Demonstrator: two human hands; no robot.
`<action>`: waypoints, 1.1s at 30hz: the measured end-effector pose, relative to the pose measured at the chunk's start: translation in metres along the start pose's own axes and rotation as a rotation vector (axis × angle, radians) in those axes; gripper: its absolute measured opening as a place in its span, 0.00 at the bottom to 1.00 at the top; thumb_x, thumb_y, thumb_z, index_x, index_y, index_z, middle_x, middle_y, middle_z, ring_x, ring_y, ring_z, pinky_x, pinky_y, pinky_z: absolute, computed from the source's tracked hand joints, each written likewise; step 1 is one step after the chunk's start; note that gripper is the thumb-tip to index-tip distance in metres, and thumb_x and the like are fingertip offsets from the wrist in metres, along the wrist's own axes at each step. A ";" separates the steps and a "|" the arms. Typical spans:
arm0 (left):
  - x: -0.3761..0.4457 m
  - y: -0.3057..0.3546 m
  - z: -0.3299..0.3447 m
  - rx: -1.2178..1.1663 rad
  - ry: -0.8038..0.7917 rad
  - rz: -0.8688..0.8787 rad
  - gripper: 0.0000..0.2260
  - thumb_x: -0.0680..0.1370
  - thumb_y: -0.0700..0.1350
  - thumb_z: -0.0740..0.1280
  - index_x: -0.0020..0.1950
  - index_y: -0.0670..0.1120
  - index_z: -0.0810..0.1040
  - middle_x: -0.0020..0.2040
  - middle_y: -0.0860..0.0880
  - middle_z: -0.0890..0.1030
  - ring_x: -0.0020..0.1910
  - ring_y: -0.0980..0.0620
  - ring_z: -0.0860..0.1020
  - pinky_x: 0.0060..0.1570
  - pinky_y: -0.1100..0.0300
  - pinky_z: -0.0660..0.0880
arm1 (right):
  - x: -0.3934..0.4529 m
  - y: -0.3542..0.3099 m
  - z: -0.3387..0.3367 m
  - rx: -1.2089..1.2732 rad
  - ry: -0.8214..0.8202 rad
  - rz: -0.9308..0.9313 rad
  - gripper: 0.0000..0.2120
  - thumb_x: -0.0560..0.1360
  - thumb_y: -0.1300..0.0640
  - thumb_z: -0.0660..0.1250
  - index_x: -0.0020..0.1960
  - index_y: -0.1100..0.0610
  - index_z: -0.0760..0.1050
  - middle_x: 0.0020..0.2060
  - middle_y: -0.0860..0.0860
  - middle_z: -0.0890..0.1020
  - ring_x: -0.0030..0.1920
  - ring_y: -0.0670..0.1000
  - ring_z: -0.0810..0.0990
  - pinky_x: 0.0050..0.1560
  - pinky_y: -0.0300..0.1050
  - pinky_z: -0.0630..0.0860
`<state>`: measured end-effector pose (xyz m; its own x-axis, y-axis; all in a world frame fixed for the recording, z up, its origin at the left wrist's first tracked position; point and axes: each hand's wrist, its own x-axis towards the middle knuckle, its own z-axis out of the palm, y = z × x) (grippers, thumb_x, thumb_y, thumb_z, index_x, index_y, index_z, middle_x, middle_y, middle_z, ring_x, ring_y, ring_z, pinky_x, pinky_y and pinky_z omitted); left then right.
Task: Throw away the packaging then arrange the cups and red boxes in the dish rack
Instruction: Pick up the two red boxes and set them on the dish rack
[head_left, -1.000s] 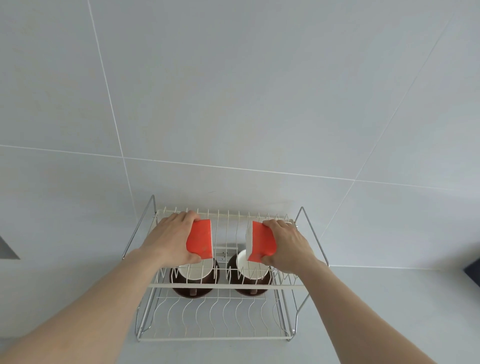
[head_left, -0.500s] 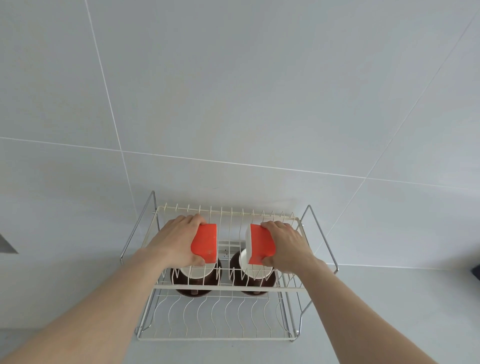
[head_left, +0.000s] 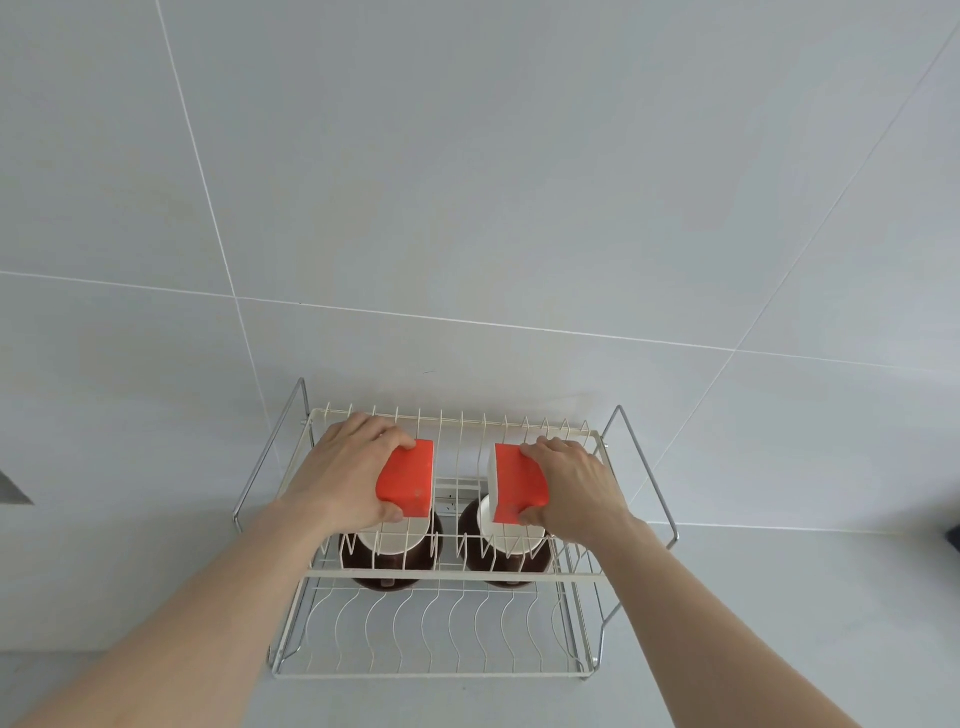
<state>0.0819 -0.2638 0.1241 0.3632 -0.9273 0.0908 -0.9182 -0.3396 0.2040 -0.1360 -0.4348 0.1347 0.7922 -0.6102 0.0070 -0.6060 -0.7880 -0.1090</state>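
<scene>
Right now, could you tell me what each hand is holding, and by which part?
Each holds a red box by its outer side: left hand the left box, right hand the right box.

Wall (head_left: 519, 182) above and beyond the hands: large pale grey-white tiles, thin white grout lines running through. One horizontal grout line (head_left: 467, 322) is crossing just above the hands; a slanted one is dropping down on the left side, another slanting in from the upper right. Counter surface (head_left: 805, 623) is sitting below and to the right of the hands, same pale grey, matte. Light is falling soft and even, with faint shading only. Dark grey edge (head_left: 13, 491) is poking in far left, dark object (head_left: 953, 538) far right; can't tell what either is.
</scene>
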 end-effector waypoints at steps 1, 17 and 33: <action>0.000 0.000 -0.001 0.006 0.002 -0.003 0.40 0.63 0.62 0.79 0.71 0.57 0.67 0.70 0.58 0.68 0.71 0.54 0.63 0.71 0.55 0.61 | 0.000 0.000 0.000 0.005 -0.005 0.008 0.38 0.66 0.44 0.78 0.71 0.50 0.68 0.63 0.49 0.75 0.65 0.55 0.72 0.61 0.51 0.73; -0.002 0.002 0.002 -0.015 0.004 -0.025 0.38 0.66 0.59 0.78 0.72 0.58 0.66 0.69 0.60 0.70 0.69 0.56 0.65 0.65 0.55 0.69 | 0.000 -0.002 0.004 0.048 -0.019 0.009 0.36 0.71 0.48 0.76 0.73 0.52 0.65 0.68 0.49 0.71 0.70 0.55 0.69 0.64 0.51 0.71; -0.001 -0.001 0.007 -0.025 0.004 -0.025 0.37 0.67 0.58 0.77 0.72 0.58 0.65 0.69 0.60 0.70 0.69 0.56 0.65 0.63 0.55 0.71 | -0.001 -0.002 0.010 0.070 -0.032 0.029 0.38 0.72 0.49 0.76 0.76 0.52 0.61 0.76 0.49 0.65 0.78 0.54 0.59 0.71 0.52 0.66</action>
<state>0.0810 -0.2643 0.1167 0.3863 -0.9181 0.0891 -0.9047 -0.3583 0.2305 -0.1350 -0.4320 0.1252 0.7773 -0.6284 -0.0292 -0.6227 -0.7620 -0.1779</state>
